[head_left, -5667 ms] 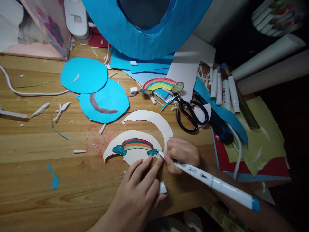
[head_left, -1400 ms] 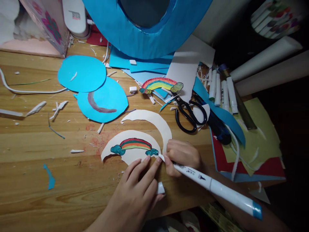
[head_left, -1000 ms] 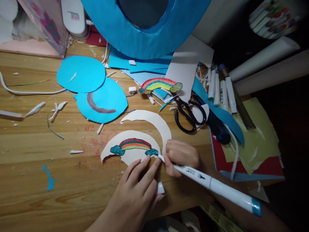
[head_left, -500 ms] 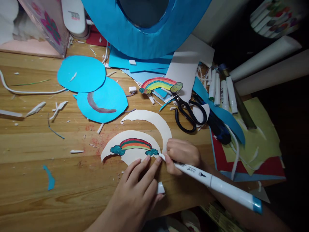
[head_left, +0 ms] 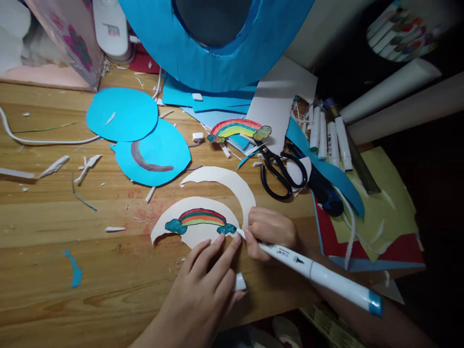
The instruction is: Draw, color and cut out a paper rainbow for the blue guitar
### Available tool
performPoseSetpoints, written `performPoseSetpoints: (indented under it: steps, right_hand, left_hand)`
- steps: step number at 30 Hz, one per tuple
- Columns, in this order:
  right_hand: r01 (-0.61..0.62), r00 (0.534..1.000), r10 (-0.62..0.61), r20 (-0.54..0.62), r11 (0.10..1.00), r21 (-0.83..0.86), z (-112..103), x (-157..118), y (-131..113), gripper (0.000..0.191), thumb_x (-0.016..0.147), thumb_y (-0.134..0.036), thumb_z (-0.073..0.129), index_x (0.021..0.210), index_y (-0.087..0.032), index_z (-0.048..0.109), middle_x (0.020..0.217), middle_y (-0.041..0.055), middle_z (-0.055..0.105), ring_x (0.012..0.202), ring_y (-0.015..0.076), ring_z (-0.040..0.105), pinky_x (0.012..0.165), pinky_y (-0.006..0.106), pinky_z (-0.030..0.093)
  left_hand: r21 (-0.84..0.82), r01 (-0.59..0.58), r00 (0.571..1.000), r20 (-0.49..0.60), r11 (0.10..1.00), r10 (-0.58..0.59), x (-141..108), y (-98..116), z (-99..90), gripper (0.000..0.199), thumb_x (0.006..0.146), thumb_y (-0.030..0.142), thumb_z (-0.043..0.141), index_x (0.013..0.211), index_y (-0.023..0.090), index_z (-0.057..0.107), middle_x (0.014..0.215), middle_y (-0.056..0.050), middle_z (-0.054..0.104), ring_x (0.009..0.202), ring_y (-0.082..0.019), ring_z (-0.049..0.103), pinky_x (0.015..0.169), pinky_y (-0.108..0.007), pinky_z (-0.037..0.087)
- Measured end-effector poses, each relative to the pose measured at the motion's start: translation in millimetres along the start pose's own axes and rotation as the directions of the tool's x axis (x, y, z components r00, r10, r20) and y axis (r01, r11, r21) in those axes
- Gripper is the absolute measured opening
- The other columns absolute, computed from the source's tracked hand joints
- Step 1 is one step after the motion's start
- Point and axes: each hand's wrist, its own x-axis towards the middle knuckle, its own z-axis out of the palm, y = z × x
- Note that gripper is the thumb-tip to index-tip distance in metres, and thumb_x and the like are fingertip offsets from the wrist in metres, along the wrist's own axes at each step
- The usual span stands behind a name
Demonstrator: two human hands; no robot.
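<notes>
My right hand (head_left: 271, 231) grips a white marker (head_left: 322, 275) with a teal end, its tip touching the right-hand teal cloud of a small rainbow drawing (head_left: 203, 216). The drawing is on a curved white paper piece (head_left: 165, 217) lying on the table. The fingertips of my left hand (head_left: 208, 278) press on the lower edge of that paper. Tucked by the left thumb is a white marker cap (head_left: 239, 282), partly hidden by the hand. Behind the drawing lies a white crescent paper strip (head_left: 224, 177), its lower end beside my right fingers.
Black-handled scissors (head_left: 282, 174) lie near a cut-out rainbow (head_left: 237, 128). Two blue paper shapes (head_left: 123, 113) overlap at left. Several markers (head_left: 331, 140) rest on the right, near coloured sheets (head_left: 384, 208). A large blue ring (head_left: 152, 43) stands at the back; scraps litter the wooden table (head_left: 108, 309).
The view has shifted slightly. The marker's teal end sits a little further left; its tip stays at the right cloud. My left hand holds the same place on the paper.
</notes>
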Motion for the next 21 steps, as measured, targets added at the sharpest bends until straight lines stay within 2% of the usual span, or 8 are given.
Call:
performPoseSetpoints:
  steps: [7, 18, 21]
  right_hand:
    - [-0.005, 1.0, 0.005, -0.009, 1.0, 0.005, 3.4, -0.3, 1.2, 0.028, 0.073, -0.001, 0.049, 0.061, -0.023, 0.036, 0.053, -0.0048, 0.035, 0.051, 0.0125, 0.03, 0.049, 0.026, 0.028]
    - [0.003, 1.0, -0.002, -0.018, 1.0, 0.019, 7.0, -1.0, 1.4, 0.026, 0.075, -0.003, 0.05, 0.063, -0.022, 0.038, 0.053, -0.0046, 0.038, 0.051, 0.012, 0.031, 0.048, 0.025, 0.029]
    - [-0.031, 0.999, 0.032, -0.026, 0.999, 0.035, 7.7, 0.3, 1.6, 0.025, 0.074, -0.002, 0.049, 0.063, -0.022, 0.037, 0.053, -0.0048, 0.04, 0.05, 0.0118, 0.033, 0.048, 0.024, 0.031]
  left_hand:
    - [-0.01, 0.004, 1.0, -0.001, 1.0, -0.004, 1.3, 0.1, 2.1, 0.032, 0.098, 0.031, 0.037, 0.095, 0.017, 0.066, 0.13, -0.001, 0.059, 0.12, -0.021, 0.049, 0.101, -0.035, 0.033]
    - [0.003, 0.02, 1.0, -0.02, 1.0, -0.02, 0.7, 1.2, -0.3, 0.031, 0.098, 0.03, 0.038, 0.096, 0.017, 0.066, 0.125, -0.002, 0.063, 0.117, -0.02, 0.051, 0.099, -0.035, 0.037]
    - [-0.002, 0.018, 1.0, -0.017, 1.0, -0.018, 0.1, 1.4, 0.5, 0.032, 0.098, 0.03, 0.037, 0.096, 0.017, 0.066, 0.125, -0.002, 0.063, 0.118, -0.021, 0.05, 0.099, -0.035, 0.036]
